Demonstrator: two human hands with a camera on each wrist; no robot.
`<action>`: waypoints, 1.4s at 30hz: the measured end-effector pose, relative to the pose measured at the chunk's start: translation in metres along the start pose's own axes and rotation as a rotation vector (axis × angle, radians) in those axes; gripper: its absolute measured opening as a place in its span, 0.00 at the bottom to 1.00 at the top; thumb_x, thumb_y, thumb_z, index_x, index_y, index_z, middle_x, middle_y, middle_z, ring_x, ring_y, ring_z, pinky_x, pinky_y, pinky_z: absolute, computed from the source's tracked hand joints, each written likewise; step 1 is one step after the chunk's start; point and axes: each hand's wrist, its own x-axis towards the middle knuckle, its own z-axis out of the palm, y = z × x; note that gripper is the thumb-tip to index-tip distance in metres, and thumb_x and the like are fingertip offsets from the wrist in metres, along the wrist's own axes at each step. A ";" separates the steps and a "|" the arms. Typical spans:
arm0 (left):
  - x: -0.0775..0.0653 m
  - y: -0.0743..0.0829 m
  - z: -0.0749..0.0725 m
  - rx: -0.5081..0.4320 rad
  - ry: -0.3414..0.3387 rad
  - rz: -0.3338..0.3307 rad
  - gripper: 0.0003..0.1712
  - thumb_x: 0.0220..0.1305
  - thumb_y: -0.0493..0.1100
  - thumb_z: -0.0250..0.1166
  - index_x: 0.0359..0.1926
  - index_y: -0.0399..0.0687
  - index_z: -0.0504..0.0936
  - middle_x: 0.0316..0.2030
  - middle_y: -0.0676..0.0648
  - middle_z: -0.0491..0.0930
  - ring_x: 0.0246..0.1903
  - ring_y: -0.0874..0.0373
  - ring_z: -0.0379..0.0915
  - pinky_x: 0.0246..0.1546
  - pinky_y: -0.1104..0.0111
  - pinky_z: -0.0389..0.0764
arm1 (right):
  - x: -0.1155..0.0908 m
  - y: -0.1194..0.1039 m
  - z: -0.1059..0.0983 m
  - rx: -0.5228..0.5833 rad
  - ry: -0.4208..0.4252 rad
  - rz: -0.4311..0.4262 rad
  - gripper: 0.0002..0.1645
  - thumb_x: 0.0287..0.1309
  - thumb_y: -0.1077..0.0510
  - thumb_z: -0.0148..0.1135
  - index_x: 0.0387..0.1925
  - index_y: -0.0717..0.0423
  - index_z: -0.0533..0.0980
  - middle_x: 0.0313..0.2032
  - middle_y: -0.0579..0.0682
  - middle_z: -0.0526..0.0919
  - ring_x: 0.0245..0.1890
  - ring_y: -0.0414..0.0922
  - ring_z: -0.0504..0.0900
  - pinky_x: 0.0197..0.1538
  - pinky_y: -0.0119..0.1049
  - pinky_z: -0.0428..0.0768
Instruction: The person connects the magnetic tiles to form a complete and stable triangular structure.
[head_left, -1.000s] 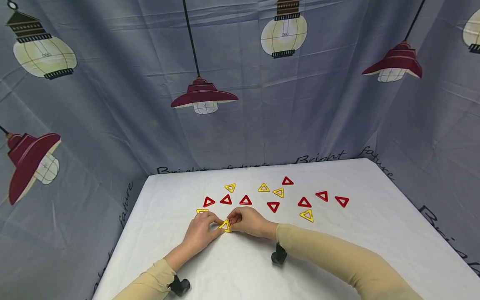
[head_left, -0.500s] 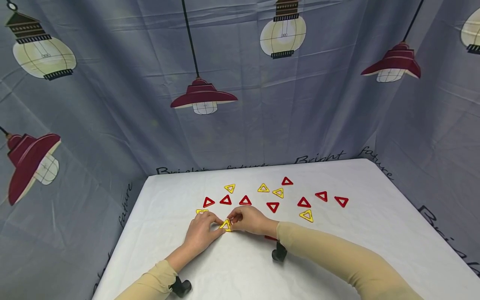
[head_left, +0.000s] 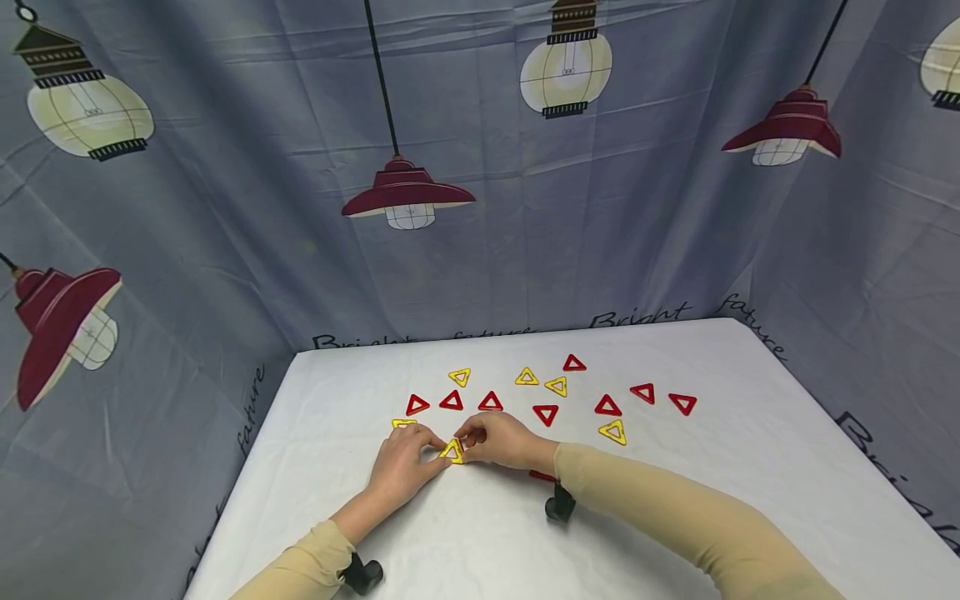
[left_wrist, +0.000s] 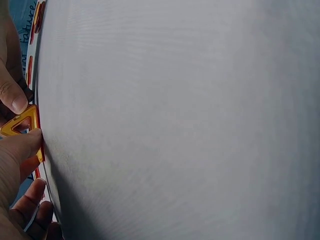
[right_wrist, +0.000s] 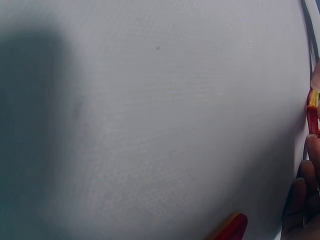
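Observation:
In the head view a small yellow triangle frame [head_left: 455,460] stands tilted up between the two hands, just above the white tabletop. My left hand [head_left: 401,468] pinches its left side between thumb and fingers. From the right, my right hand [head_left: 501,442] pinches the piece at its other side. A red edge shows against the yellow frame [left_wrist: 34,116] in the left wrist view. The right wrist view shows a red part [right_wrist: 313,121] joined to yellow at the right fingertips. Fingers hide much of the held pieces.
Several red triangles [head_left: 491,395] and yellow triangles [head_left: 623,434] lie scattered across the white table [head_left: 480,542] beyond the hands. One yellow triangle [head_left: 405,422] is partly covered by the left hand. A red piece [head_left: 542,476] peeks out below the right wrist.
The hands and the yellow triangle have barely moved. A red piece below the right wrist, out of sight one second ago, now shows.

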 end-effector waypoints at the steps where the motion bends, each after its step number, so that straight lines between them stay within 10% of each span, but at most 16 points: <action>1: 0.000 0.000 0.000 0.000 0.000 -0.001 0.11 0.56 0.49 0.79 0.39 0.55 0.89 0.42 0.55 0.80 0.48 0.51 0.74 0.46 0.53 0.72 | 0.000 0.000 0.000 -0.004 -0.002 0.001 0.17 0.56 0.56 0.78 0.48 0.47 0.86 0.33 0.36 0.81 0.35 0.36 0.78 0.40 0.32 0.78; 42: 0.001 0.002 0.003 0.016 -0.003 -0.017 0.12 0.55 0.52 0.79 0.38 0.56 0.87 0.39 0.56 0.77 0.47 0.52 0.73 0.45 0.55 0.72 | 0.004 0.003 -0.007 -0.026 -0.071 -0.030 0.17 0.58 0.59 0.75 0.50 0.47 0.86 0.31 0.37 0.81 0.33 0.36 0.77 0.40 0.31 0.78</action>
